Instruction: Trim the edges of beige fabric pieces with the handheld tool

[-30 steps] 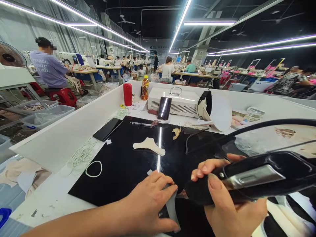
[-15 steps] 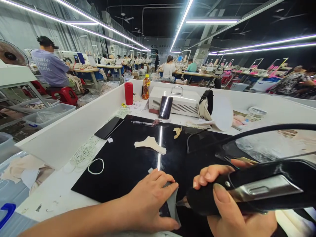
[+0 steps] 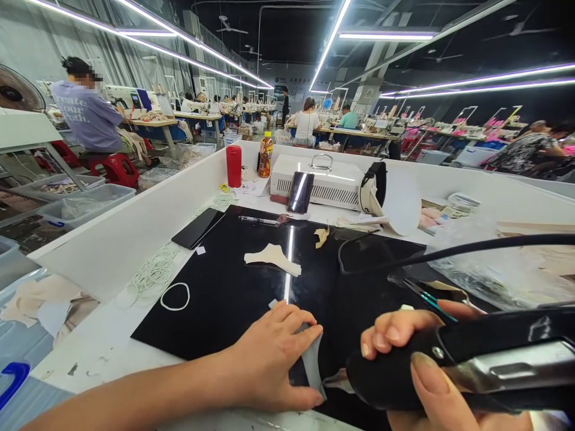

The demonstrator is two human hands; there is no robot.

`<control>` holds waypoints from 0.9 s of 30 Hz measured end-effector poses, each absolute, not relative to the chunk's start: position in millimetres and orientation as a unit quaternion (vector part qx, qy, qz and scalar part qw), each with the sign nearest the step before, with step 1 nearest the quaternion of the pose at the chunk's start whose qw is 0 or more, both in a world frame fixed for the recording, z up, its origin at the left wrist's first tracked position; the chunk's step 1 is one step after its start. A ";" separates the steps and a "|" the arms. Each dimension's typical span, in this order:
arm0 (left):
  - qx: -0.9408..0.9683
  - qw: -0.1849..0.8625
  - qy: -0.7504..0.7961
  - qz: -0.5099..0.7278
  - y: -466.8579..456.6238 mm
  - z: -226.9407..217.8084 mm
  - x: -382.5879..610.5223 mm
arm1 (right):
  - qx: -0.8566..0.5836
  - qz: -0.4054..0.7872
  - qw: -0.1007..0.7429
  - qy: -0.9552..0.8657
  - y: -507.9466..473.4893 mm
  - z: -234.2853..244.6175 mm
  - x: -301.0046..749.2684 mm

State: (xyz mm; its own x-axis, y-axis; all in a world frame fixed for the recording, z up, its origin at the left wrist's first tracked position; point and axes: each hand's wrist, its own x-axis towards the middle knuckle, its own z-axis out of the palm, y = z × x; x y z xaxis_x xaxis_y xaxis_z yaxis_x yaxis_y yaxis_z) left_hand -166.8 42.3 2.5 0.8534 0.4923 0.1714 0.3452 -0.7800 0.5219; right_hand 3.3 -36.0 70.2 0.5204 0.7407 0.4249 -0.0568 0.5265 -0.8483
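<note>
My left hand presses a thin grey curved piece down on the black board, fingertips at its far end and thumb at its near end. My right hand grips a black corded hand tool with a long metal lever along its body. The tool's pointed metal tip is at the right edge of the grey piece, near my left thumb. Farther up the board lies a small stack of cream fabric cutouts. Whatever lies under the grey piece is hidden.
Tweezers and clear plastic bags are on the right. The tool's black cable arcs across there. A white vented box, a phone, a red cup and a drink bottle stand at the back.
My right hand and the tool have shifted right and slightly down, the tip sliding nearer my left thumb along the grey piece's edge. My left hand stays in place.
</note>
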 end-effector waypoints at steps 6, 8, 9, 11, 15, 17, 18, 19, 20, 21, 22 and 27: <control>0.931 0.241 0.230 0.148 42.0 -0.4 -166.0 | -0.420 0.250 0.764 -0.420 -35.3 65.1 1.8; 0.931 0.240 0.229 0.151 41.9 -1.9 -166.0 | -0.430 0.243 0.763 -0.417 -35.1 63.4 1.7; 0.931 0.240 0.229 0.153 41.9 -2.3 -166.1 | -0.434 0.241 0.763 -0.415 -35.0 63.0 1.7; 0.930 0.242 0.227 0.159 41.8 -1.6 -166.5 | -0.436 0.242 0.761 -0.416 -34.5 63.5 1.9; 0.925 0.258 0.215 0.179 43.3 5.6 -166.8 | -0.437 0.231 0.764 -0.414 -31.2 68.6 5.1; 0.917 0.270 0.214 0.203 45.1 8.9 -166.6 | -0.442 0.213 0.772 -0.404 -28.4 71.3 9.7; 0.912 0.272 0.214 0.218 46.2 9.7 -166.4 | -0.444 0.205 0.776 -0.398 -26.9 72.2 13.1; 0.909 0.271 0.214 0.232 47.2 9.6 -166.1 | -0.447 0.196 0.780 -0.392 -25.3 72.9 17.0; 0.908 0.266 0.213 0.244 48.1 8.7 -165.9 | -0.449 0.185 0.783 -0.389 -23.8 73.4 21.4; 0.908 0.260 0.211 0.253 48.7 7.2 -165.7 | -0.450 0.173 0.785 -0.389 -22.2 73.7 25.9; 0.909 0.255 0.207 0.257 49.0 5.3 -165.5 | -0.451 0.160 0.786 -0.391 -20.7 74.0 30.2; 0.918 0.239 0.182 0.259 46.9 -2.5 -166.5 | -0.451 0.140 0.797 -0.376 -14.9 78.6 37.4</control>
State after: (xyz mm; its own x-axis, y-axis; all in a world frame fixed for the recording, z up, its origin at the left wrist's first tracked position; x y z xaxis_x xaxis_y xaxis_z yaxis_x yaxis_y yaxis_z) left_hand -166.5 46.9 -2.5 0.8002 0.4574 0.3881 0.2099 -0.8196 0.5331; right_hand 37.4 -14.9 78.6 0.6777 0.5632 0.4729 0.1156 0.5535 -0.8248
